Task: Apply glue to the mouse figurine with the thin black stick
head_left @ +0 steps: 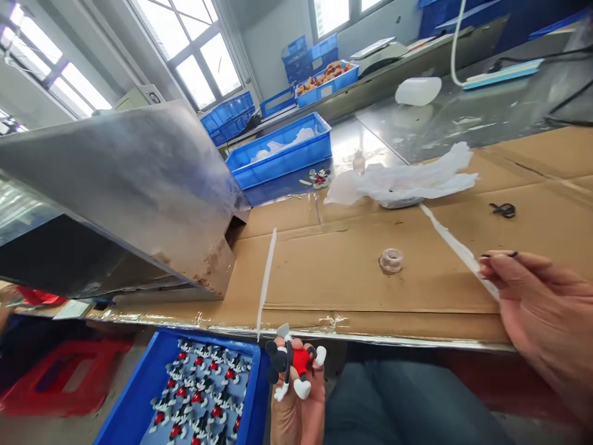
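Nearest, our left hand (298, 413) cradles a mouse figurine (301, 361) before the worktop (333, 281), beside a blue crate (256, 392) of similar figurines (197, 396) — probably for easy reach. Our right hand (540, 300) pinches a small dark piece (513, 254), presumably to steady it — and farther in, a small jar (391, 261) stands on the cardboard covering.

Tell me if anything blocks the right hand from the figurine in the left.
Nothing visible stands between the right hand and the figurine; the small jar sits farther back on the cardboard.
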`<state>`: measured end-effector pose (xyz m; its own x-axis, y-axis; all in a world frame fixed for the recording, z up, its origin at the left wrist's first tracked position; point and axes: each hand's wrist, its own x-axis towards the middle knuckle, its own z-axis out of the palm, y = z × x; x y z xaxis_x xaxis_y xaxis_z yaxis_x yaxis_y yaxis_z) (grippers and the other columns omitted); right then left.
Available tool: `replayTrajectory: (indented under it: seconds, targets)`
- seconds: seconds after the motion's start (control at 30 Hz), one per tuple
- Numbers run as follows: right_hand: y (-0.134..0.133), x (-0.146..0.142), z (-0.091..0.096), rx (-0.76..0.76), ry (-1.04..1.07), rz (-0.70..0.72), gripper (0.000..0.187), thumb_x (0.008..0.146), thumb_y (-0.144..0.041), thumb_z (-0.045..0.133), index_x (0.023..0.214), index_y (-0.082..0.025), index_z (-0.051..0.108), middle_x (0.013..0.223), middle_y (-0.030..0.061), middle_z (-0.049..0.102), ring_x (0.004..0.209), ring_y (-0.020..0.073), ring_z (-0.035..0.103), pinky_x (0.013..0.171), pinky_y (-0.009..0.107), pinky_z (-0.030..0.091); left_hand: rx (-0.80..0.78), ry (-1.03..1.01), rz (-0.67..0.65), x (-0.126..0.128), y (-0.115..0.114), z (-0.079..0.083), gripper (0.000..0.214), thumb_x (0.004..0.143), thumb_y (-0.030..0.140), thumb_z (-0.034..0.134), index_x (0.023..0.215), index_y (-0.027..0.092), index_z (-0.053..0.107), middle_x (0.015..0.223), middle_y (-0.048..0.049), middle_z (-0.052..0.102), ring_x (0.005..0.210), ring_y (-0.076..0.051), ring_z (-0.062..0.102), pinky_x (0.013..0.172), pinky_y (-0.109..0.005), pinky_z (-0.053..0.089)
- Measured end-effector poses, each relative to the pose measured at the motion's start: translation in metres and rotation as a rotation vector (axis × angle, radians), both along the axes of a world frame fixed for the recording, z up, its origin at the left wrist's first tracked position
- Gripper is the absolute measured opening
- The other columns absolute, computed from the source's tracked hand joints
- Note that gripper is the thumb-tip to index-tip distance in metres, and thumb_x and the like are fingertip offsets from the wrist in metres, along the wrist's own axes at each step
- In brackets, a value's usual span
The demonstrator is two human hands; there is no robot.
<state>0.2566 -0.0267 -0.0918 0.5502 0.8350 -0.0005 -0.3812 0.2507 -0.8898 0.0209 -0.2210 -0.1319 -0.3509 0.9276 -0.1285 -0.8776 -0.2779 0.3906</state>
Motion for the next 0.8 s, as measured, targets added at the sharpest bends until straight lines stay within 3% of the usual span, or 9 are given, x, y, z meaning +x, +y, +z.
replayTrajectory:
  seconds: [0.17,0.57,0.8]
  targets:
    - [-0.002,-0.001,0.000,0.030,0.041,0.044,0.051,0.026,-0.042,0.100,0.064,-0.019,0.075,0.066,0.0002,0.067,0.065,0.0161,0.058,0.101,0.046,0.042,-0.011,-0.045,-0.050,0.012,0.019,0.001,0.033,0.075,0.021,0.082,0.103,0.038,0.076,0.106,0.0040,0.079,0.101,-0.013,0.072,0.101,-0.026,0.051]
    - [-0.013,0.001,0.009,-0.078,-0.178,0.077,0.049,0.040,-0.056,0.094,0.069,-0.021,0.076,0.079,0.0019,0.070,0.074,0.0178,0.058,0.096,0.041,0.045,-0.012,-0.030,-0.088,0.026,0.040,0.010,0.047,0.072,0.020,0.084,0.111,0.043,0.071,0.097,0.0092,0.080,0.097,-0.012,0.072,0.103,-0.034,0.051]
    - [-0.006,0.004,-0.004,0.030,-0.066,0.080,0.039,0.043,-0.043,0.097,0.069,-0.022,0.077,0.076,0.0008,0.070,0.068,0.0167,0.059,0.098,0.043,0.046,-0.042,-0.040,-0.112,0.028,0.044,0.009,0.037,0.076,0.021,0.080,0.107,0.039,0.073,0.103,0.0098,0.079,0.102,-0.011,0.070,0.107,-0.030,0.047]
